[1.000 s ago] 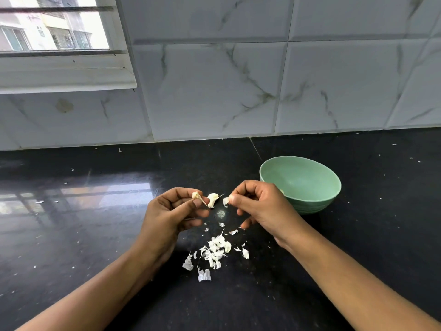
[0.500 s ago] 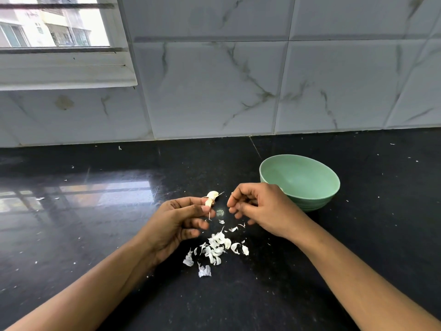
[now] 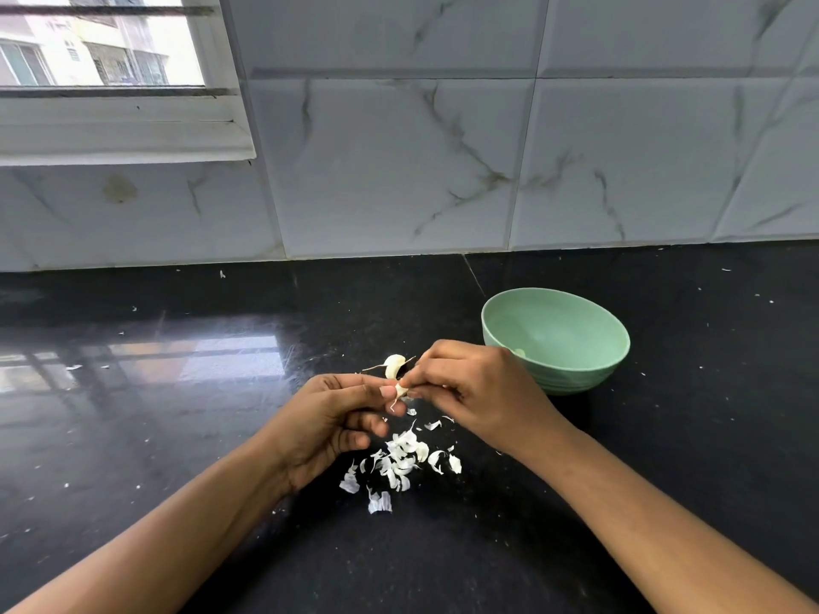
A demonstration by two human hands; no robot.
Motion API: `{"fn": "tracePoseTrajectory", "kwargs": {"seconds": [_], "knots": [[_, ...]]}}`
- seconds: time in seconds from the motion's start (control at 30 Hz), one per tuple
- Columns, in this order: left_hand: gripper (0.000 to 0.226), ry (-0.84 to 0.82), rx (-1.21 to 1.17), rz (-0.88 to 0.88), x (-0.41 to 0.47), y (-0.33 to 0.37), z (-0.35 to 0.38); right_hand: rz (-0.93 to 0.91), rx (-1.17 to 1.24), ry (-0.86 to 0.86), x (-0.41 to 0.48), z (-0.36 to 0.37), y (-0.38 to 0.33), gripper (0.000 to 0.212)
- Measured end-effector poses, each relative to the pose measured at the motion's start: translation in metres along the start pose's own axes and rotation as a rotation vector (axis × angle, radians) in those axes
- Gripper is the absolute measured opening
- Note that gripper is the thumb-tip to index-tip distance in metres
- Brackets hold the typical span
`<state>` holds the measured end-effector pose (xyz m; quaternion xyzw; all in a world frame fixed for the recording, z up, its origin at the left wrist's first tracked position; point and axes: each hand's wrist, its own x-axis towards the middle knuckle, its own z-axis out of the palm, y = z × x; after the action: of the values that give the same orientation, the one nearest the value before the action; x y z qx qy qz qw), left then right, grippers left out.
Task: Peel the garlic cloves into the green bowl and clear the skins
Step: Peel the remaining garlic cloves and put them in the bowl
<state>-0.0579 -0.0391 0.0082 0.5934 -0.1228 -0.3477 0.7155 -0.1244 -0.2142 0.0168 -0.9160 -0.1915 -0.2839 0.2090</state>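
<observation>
- Left hand (image 3: 328, 425) and right hand (image 3: 481, 392) meet fingertip to fingertip, both pinching garlic clove (image 3: 394, 370) above counter (image 3: 177, 436).
- Skins (image 3: 403, 463) heaped just below the hands; green bowl (image 3: 576, 374) just behind right hand.

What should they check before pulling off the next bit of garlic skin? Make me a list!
1. Left hand pinches the garlic clove: ok.
2. Right hand pinches the skin at the clove's lower end: ok.
3. Clove fully bare: not ok, thin strands hang from it.
4. Green bowl upright, just beyond the right hand: ok.
5. Skins pile cleared off the counter: not ok, it lies below the hands.
6. Peeled cloves in the bowl: cannot tell, only a pale bit shows behind the right hand.
</observation>
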Motion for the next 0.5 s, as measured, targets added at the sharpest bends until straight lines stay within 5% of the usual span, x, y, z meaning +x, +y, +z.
{"fn": "tracePoseTrajectory", "kwargs": {"seconds": [0.17,0.3,0.5], "knots": [[0.019,-0.050,-0.001,0.045,-0.0035,0.0021,0.0007,0.082,0.095,0.057,-0.0004,0.0010,0.0004,0.010],[0.021,0.037,0.274,0.262,-0.0062,-0.0011,0.0028,0.194,0.194,0.111,-0.0008,0.0015,0.0012,0.005],[0.017,0.110,0.341,0.457,-0.0080,-0.0031,0.0077,0.475,0.519,0.069,-0.0006,0.0070,-0.0038,0.007]]}}
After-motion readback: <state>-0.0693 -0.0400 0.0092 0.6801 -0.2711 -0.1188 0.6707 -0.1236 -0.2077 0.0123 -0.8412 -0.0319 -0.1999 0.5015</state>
